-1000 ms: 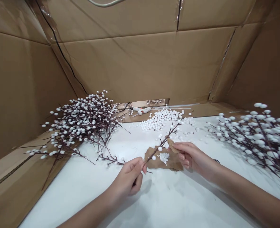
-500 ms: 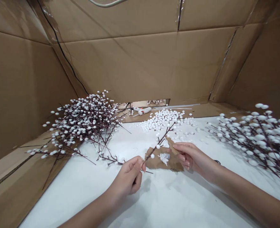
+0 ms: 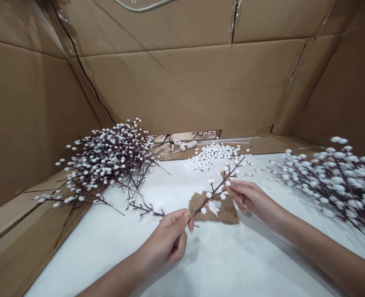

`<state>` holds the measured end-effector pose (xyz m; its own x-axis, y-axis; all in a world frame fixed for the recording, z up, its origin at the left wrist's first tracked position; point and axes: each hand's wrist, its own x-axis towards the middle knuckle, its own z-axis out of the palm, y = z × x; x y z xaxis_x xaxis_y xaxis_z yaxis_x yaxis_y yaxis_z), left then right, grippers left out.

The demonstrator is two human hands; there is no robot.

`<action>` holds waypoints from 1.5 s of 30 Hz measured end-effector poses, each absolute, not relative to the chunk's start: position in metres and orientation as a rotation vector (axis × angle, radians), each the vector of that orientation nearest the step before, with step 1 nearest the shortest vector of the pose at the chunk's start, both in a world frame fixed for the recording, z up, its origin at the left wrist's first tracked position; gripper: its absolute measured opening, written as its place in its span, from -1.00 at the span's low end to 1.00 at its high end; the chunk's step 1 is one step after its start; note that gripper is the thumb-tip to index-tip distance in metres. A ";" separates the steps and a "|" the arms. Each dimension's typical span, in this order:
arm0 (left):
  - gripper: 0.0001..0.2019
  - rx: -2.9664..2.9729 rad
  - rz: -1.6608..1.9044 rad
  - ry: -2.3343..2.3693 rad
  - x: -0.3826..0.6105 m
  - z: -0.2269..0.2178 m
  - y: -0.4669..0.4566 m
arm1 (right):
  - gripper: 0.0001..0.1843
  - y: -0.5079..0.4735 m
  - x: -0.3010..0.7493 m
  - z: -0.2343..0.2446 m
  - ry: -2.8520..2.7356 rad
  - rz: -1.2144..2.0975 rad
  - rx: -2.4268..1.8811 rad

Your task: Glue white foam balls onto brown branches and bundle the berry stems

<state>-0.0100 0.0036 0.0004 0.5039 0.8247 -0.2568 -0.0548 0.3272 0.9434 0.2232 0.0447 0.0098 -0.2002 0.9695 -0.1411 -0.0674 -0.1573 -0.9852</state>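
My left hand (image 3: pixel 169 238) pinches the lower end of a thin dark twig (image 3: pixel 217 187) studded with small white balls; the twig slants up to the right over the white tabletop. My right hand (image 3: pixel 247 196) reaches in from the right, fingers curled and pinched against the twig near its middle, beside a white ball. Below the twig lies a torn scrap of brown cardboard (image 3: pixel 228 213) with a blob of white glue (image 3: pixel 214 206) on it.
A heap of finished berry twigs (image 3: pixel 108 161) lies at left, another bunch (image 3: pixel 334 177) at right. Loose white foam balls (image 3: pixel 210 156) and a glue gun (image 3: pixel 186 144) sit at the back. Cardboard walls (image 3: pixel 182 82) enclose the white table (image 3: pixel 219 260).
The twig has tilted and shifted slightly right and up. My right hand rose from the cardboard scrap to the twig's middle. My left hand dropped a little.
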 end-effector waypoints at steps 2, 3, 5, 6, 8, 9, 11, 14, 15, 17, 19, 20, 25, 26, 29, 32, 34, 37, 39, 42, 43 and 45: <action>-0.65 1.080 0.666 0.868 -0.010 0.000 0.003 | -0.63 0.048 0.226 0.010 -1.211 1.457 -1.147; -0.65 1.082 0.660 0.871 -0.010 0.000 0.002 | -0.62 0.050 0.228 0.009 -1.211 1.439 -1.139; -0.65 1.089 0.654 0.879 -0.010 0.000 0.002 | -0.61 0.052 0.230 0.008 -1.215 1.412 -1.126; -0.65 1.090 0.653 0.884 -0.010 0.000 0.001 | -0.61 0.053 0.230 0.007 -1.221 1.403 -1.122; -0.65 1.084 0.661 0.893 -0.009 0.001 0.000 | -0.61 0.054 0.231 0.006 -1.234 1.390 -1.119; -0.65 1.079 0.673 0.900 -0.008 0.001 0.000 | -0.61 0.054 0.231 0.006 -1.240 1.381 -1.121; -0.66 1.079 0.703 0.917 -0.007 0.003 0.000 | -0.61 0.054 0.231 0.005 -1.249 1.360 -1.128; -0.66 1.108 0.726 0.945 -0.008 0.004 0.001 | -0.62 0.055 0.231 0.005 -1.249 1.330 -1.135; -0.66 1.118 0.720 0.948 -0.008 0.004 0.001 | -0.63 0.055 0.231 0.006 -1.242 1.323 -1.135; -0.66 1.126 0.703 0.945 -0.009 0.003 0.002 | -0.69 0.056 0.231 0.007 -1.222 1.312 -1.132; -0.66 1.125 0.689 0.941 -0.009 0.003 0.002 | -0.76 0.056 0.231 0.008 -1.200 1.302 -1.126; -0.66 1.121 0.687 0.942 -0.009 0.003 0.001 | -0.79 0.055 0.230 0.008 -1.192 1.299 -1.121; -0.66 1.119 0.664 0.950 -0.007 0.003 0.000 | -0.80 0.054 0.231 0.009 -1.177 1.292 -1.077; -0.66 1.122 0.665 0.953 -0.007 0.004 0.000 | -0.80 0.054 0.231 0.009 -1.178 1.293 -1.071; -0.66 1.116 0.686 0.961 -0.007 0.003 0.000 | -0.81 0.053 0.231 0.009 -1.181 1.298 -1.062; -0.67 1.115 0.690 0.953 -0.007 0.003 0.000 | -0.79 0.053 0.230 0.009 -1.180 1.301 -1.056; -0.67 1.119 0.689 0.949 -0.006 0.002 0.000 | -0.77 0.053 0.230 0.009 -1.179 1.302 -1.052; -0.67 1.136 0.701 0.956 -0.007 0.001 0.001 | -0.74 0.054 0.231 0.008 -1.182 1.298 -1.048; -0.66 1.147 0.699 0.953 -0.007 0.000 0.002 | -0.71 0.054 0.231 0.007 -1.187 1.294 -1.046; -0.66 1.151 0.679 0.944 -0.008 0.000 0.003 | -0.70 0.054 0.232 0.007 -1.192 1.290 -1.050; -0.66 1.153 0.677 0.943 -0.008 0.000 0.003 | -0.71 0.054 0.232 0.007 -1.192 1.288 -1.053; -0.65 1.156 0.680 0.948 -0.008 0.000 0.003 | -0.74 0.054 0.231 0.007 -1.192 1.286 -1.059</action>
<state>-0.0083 0.0026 0.0004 0.4594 0.8481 -0.2638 0.0226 0.2857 0.9580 0.2313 0.0540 0.0069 -0.0696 0.9966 0.0432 -0.1184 0.0347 -0.9924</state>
